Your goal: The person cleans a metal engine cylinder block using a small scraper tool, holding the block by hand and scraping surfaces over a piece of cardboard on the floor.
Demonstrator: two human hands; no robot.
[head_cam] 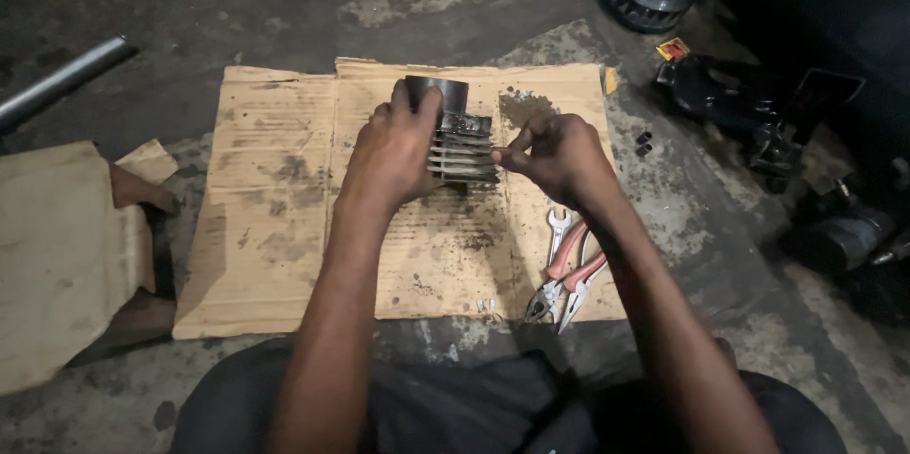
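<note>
Your left hand [393,155] wraps around the finned cylinder [459,136], fingers clamped over its top and side, holding it on the cardboard [275,198] near the far edge. Your right hand [559,155] sits just beside the cylinder's fins, thumb and forefinger pinched together; you cannot tell what they pinch, if anything. A wrench [558,229] and red-handled pliers [567,281] lie on the cardboard under your right forearm.
</note>
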